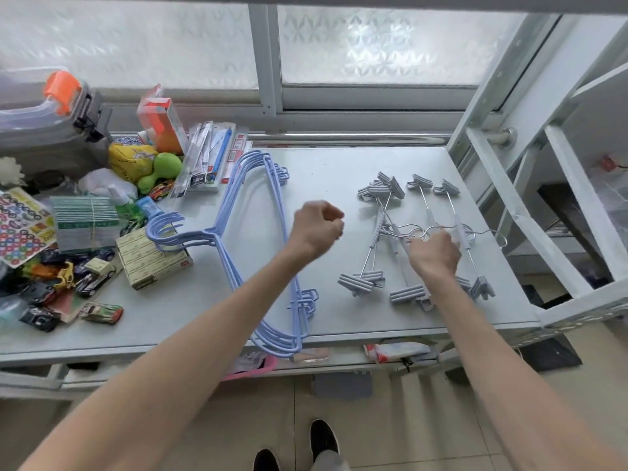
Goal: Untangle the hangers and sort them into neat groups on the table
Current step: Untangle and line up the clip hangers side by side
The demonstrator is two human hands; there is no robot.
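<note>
A stack of light blue wire hangers (258, 232) lies left of centre on the white table (326, 171), hooks pointing left. To the right, several grey clip hangers (413, 232) with metal rods and hooks lie side by side, some crossing. My left hand (316, 226) hovers between the two groups, fingers curled with nothing in them. My right hand (435, 253) rests on the middle of the clip hangers, fingers closed around their metal hooks.
The table's left side is crowded with toy cars (91, 280), a box (153, 256), sticker sheets (20, 229), packets and a green toy (163, 168). A white metal frame (530, 212) stands at the right edge. The window is behind.
</note>
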